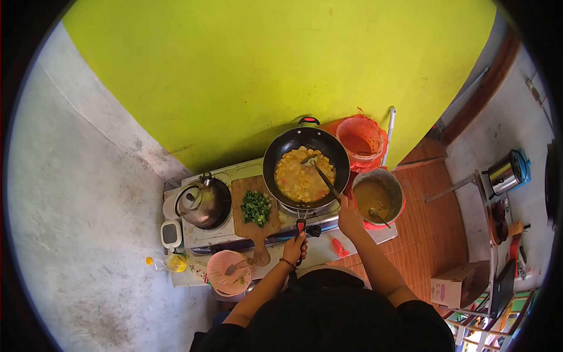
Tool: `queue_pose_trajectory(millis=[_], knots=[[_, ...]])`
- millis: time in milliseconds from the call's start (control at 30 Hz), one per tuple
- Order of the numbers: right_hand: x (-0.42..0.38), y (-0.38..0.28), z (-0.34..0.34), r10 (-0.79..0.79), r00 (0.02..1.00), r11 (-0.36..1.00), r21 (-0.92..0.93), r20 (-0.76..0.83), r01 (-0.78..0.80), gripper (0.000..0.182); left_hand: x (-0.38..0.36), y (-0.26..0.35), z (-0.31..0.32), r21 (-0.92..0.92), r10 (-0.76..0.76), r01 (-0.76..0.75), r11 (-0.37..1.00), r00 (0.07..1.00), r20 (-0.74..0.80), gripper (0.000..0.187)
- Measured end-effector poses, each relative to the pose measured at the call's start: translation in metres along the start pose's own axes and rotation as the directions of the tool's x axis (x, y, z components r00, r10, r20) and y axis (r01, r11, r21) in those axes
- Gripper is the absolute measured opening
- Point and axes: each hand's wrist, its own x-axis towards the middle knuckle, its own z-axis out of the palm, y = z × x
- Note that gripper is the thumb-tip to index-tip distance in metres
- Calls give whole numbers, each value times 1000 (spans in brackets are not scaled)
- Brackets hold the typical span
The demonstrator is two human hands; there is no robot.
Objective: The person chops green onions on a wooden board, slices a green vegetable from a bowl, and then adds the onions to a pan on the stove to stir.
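My left hand (294,247) is wrapped round the handle of a black wok (277,154) on the stove. Yellow, chunky food in liquid (293,179) fills the bottom of the wok. In my right hand (350,218) is the dark handle of a spatula (326,180), whose head rests in the food. Left of the wok, a wooden cutting board (256,233) bears chopped greens (256,208). Close to my right hand stands a metal pot (396,186) of brownish liquid with a spoon (380,217) in it.
A metal kettle (202,202) sits on the stove's left side. Behind the pot is a red-wrapped tub (359,138). A pink basin (223,281) stands at the front left, near a yellow bottle (176,262). A cardboard box (448,291) lies on the tiled floor at right.
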Motion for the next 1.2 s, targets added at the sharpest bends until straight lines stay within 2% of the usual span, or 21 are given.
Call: queue_pose_trajectory(millis=[100, 200, 300, 433, 633, 733, 767, 800, 833, 933, 1033, 1100, 1200], knots=[[3, -3, 0, -21, 997, 996, -84, 79, 28, 55, -13, 5, 5, 18, 22, -21, 1000, 999, -46, 41], [-2, -5, -2, -58, 992, 997, -40, 113, 63, 56, -20, 7, 7, 18, 23, -22, 1000, 997, -73, 42], [-8, -11, -5, -91, 990, 996, 6, 106, 91, 49, -26, 0, 9, 14, 41, -40, 999, 994, -103, 43], [-8, -11, -10, -137, 986, 990, -6, 93, 138, 55, -25, -6, 5, 50, 70, -66, 997, 995, -71, 45], [6, -21, -10, -186, 982, 982, -5, 34, 187, 56, -36, -3, 0, -27, 45, -45, 999, 999, -20, 46], [18, -27, -1, -218, 976, 976, -1, 22, 218, 53, -40, -6, -3, 4, 128, -128, 992, 986, -109, 44], [20, -33, 2, -220, 975, 976, 10, 25, 220, 50, -41, -5, -7, 266, 284, -222, 938, 932, -227, 42], [21, -37, 4, -220, 975, 975, 20, 27, 220, 46, -43, -2, -13, 519, 453, -258, 815, 842, -293, 40], [21, -39, 6, -250, 968, 968, 28, 25, 249, 46, -44, 1, -19, 736, 617, -234, 635, 727, -301, 39], [13, -43, 9, -317, 948, 947, 65, 28, 315, 47, -40, 8, -38, 946, 818, 87, 312, 483, -314, 40], [0, -39, 5, -360, 931, 929, 116, 56, 352, 45, -33, 14, -48, 909, 714, 296, 294, 564, -415, 52], [-7, -26, 3, -393, 916, 914, 143, 81, 379, 44, -22, 11, -57, 886, 654, 379, 266, 605, -455, 54], [-25, -33, -31, -381, 913, 920, 158, 143, 359, 43, -14, 15, -62, 871, 564, 405, 277, 666, -488, 52]])
